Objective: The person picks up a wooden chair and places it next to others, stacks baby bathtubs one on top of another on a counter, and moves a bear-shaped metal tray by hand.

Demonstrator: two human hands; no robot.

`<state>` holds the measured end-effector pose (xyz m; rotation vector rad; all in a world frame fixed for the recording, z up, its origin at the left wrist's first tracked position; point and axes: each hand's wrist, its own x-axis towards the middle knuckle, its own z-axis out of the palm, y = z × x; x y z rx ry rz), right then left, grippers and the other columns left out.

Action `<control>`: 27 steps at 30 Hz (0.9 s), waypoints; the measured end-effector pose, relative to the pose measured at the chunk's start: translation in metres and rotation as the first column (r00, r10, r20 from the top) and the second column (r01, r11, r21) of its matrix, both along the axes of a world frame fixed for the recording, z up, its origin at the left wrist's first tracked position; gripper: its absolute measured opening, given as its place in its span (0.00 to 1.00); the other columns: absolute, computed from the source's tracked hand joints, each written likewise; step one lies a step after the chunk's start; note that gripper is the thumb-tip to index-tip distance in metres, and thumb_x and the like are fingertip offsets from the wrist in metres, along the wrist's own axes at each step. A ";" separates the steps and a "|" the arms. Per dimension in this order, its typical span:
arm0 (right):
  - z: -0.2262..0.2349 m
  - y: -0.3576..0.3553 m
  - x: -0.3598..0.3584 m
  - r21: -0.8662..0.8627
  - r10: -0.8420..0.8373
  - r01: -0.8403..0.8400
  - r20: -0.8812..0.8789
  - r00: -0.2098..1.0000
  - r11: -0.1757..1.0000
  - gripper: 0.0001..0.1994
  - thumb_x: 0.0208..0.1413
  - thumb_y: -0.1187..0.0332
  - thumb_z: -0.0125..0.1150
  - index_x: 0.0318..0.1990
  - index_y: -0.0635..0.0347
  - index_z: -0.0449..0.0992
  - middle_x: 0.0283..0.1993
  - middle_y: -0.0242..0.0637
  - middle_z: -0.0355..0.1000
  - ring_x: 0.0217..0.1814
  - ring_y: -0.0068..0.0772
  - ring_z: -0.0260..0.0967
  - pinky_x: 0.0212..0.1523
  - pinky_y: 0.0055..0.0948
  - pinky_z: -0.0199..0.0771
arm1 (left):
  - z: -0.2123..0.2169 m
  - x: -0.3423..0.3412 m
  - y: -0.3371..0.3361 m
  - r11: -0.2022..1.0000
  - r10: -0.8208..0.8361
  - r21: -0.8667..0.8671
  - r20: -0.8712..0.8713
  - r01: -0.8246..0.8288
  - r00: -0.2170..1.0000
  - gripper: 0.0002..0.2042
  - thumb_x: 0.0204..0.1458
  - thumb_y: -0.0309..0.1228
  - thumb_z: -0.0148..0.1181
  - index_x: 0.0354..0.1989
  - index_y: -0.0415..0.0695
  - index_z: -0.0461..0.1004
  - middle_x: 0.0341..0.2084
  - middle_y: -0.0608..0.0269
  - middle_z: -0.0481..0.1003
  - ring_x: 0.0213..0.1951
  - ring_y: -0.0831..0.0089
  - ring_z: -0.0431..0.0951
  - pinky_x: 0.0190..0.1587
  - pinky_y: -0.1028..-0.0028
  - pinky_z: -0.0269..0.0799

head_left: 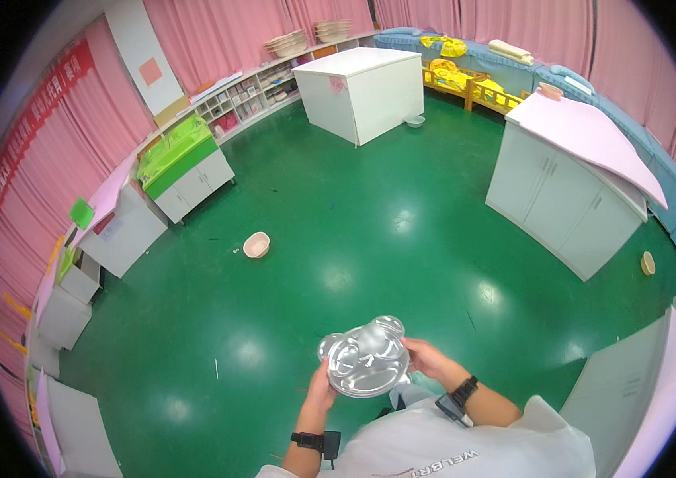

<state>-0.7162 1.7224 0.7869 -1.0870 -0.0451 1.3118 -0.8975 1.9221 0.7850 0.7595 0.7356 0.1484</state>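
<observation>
In front of my body I hold a shiny metal divided plate [371, 368], shaped like an animal head with two round ears. Doubled rims along its lower edge look like more than one plate stacked together. My left hand [320, 388] grips the left side, fingers partly hidden under the rim. On the opposite side, my right hand [425, 358] is closed on the edge near the right ear. Both wrists wear black straps with small boxes.
A pink basin [257, 245] lies on the green floor [330, 199] ahead. Around it stand a green-topped sink unit [175, 151], a white box-shaped cabinet [386, 95] and a pink-topped cabinet [553, 191]. Another small basin [648, 264] is at far right.
</observation>
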 end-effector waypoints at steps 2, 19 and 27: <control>0.019 0.059 0.046 0.002 0.054 -0.054 0.017 0.998 0.999 0.20 0.61 0.52 0.44 0.52 0.56 0.68 0.45 0.34 0.71 0.44 0.30 0.70 0.42 0.37 0.74 | 0.009 0.027 0.046 0.995 0.095 -0.025 -0.008 -0.095 0.995 0.22 0.62 0.43 0.34 0.55 0.39 0.62 0.50 0.55 0.70 0.50 0.65 0.72 0.52 0.66 0.70; -0.005 0.483 0.378 -0.023 0.130 -0.130 0.008 0.991 0.991 0.21 0.61 0.55 0.44 0.51 0.64 0.67 0.50 0.41 0.70 0.50 0.35 0.70 0.48 0.42 0.72 | -0.001 0.349 0.453 0.987 0.147 -0.077 0.102 -0.140 0.984 0.22 0.62 0.41 0.36 0.57 0.38 0.60 0.52 0.56 0.68 0.52 0.65 0.70 0.53 0.67 0.67; 0.037 0.646 0.534 -0.043 -0.122 0.123 0.013 0.992 0.991 0.18 0.60 0.56 0.45 0.46 0.60 0.70 0.42 0.37 0.73 0.42 0.31 0.72 0.45 0.40 0.73 | 0.026 0.547 0.654 0.997 -0.065 -0.023 0.113 0.068 0.991 0.22 0.62 0.41 0.35 0.56 0.38 0.61 0.50 0.57 0.70 0.50 0.70 0.72 0.52 0.70 0.69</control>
